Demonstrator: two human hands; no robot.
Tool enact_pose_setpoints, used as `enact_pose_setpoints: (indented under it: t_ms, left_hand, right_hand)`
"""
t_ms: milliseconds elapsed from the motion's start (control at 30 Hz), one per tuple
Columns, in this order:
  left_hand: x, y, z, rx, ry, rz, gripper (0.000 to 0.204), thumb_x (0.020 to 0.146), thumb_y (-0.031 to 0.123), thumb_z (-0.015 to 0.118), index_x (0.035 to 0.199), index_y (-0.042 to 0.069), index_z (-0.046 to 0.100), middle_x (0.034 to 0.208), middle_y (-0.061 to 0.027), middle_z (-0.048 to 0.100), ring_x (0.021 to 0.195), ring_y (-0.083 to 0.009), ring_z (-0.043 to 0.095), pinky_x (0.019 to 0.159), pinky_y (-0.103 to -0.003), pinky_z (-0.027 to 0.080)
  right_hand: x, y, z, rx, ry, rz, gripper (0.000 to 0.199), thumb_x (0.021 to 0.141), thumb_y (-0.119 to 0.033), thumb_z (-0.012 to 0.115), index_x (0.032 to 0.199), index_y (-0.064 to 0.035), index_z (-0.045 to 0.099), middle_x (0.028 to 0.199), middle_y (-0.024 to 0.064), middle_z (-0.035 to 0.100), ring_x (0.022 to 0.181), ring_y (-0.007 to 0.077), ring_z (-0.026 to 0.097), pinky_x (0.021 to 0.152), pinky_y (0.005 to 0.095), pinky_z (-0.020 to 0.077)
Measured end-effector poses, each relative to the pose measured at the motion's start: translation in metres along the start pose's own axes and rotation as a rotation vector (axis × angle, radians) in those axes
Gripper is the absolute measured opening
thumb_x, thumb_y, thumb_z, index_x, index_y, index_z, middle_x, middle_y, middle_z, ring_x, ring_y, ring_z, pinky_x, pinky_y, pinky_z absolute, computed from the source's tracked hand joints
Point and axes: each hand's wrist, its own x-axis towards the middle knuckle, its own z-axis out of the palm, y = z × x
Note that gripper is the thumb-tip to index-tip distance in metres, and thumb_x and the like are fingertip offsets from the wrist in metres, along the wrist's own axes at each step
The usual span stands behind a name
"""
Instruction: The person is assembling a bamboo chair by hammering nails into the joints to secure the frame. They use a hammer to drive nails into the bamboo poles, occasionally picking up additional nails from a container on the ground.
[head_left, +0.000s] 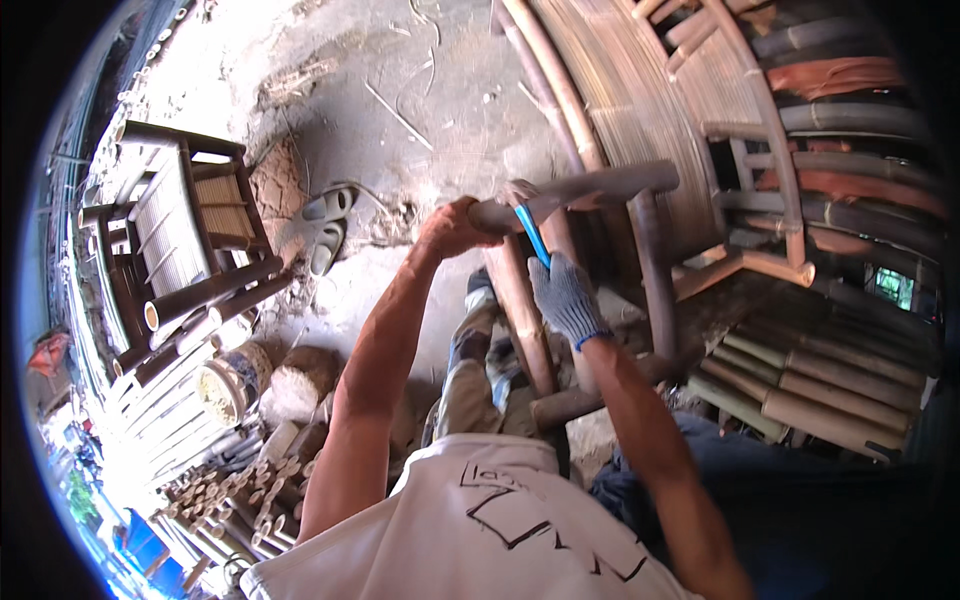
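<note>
both arms outstretched, left hand (452,228) and right hand (566,297) clenched

Hard sunlight blows out the ground at left, the right side sinks into shadow, and fisheye bending warps the dark rim.

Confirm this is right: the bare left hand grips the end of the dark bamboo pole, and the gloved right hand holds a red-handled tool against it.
Not quite. The head view shows the tool in the gloved right hand has a blue handle, not red. The rest stands: the bare left hand grips the end of the dark bamboo pole.
</note>
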Motion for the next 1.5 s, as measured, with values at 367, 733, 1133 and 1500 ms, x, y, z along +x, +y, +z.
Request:
enact_pose_setpoints:
  t_ms: [367, 733, 1133, 1500]
  left_hand:
    - [-0.139, -0.004, 0.078, 0.057, 0.126, 0.324, 0.082, 0.061, 0.037, 0.091, 0.128, 0.002, 0.059, 0.117, -0.0169, 0.065, 0.106, -0.0334, 0.065, 0.093, -0.041, 0.052]
    - [-0.152, -0.107, 0.178, -0.498, -0.151, -0.592, 0.091, 0.081, 0.079, 0.055, 0.108, -0.007, 0.066, 0.085, -0.0087, 0.069, 0.059, -0.0191, 0.057, 0.056, -0.035, 0.046]
    - [-0.089, -0.169, 0.271, -0.6, -0.419, -0.777, 0.089, 0.07, 0.062, 0.073, 0.132, -0.001, 0.058, 0.131, -0.0176, 0.06, 0.117, -0.029, 0.059, 0.096, -0.041, 0.047]
    - [-0.158, -0.164, 0.12, -0.535, -0.015, -0.814, 0.088, 0.067, 0.067, 0.071, 0.116, -0.006, 0.067, 0.119, -0.0187, 0.068, 0.114, -0.0296, 0.064, 0.096, -0.036, 0.048]
  right_hand:
    - [-0.142, 0.02, -0.04, 1.409, 0.574, 0.767, 0.041, 0.088, -0.017, 0.068, 0.127, -0.0069, 0.059, 0.118, -0.0007, 0.056, 0.103, 0.0102, 0.055, 0.096, 0.0287, 0.0464]
    - [-0.276, 0.075, -0.09, 1.476, 0.753, 0.794, 0.043, 0.097, -0.033, 0.057, 0.128, -0.0033, 0.057, 0.122, 0.0119, 0.064, 0.108, 0.026, 0.063, 0.096, 0.0394, 0.0506]
    - [-0.3, 0.123, -0.078, 1.408, 0.758, 1.135, 0.043, 0.095, -0.033, 0.059, 0.125, -0.0006, 0.061, 0.115, 0.0117, 0.067, 0.1, 0.026, 0.065, 0.093, 0.036, 0.0519]
    - [-0.235, 0.053, -0.057, 1.477, 0.367, 0.815, 0.046, 0.094, -0.034, 0.053, 0.122, 0.0015, 0.059, 0.105, 0.0154, 0.067, 0.091, 0.0302, 0.067, 0.087, 0.045, 0.0549]
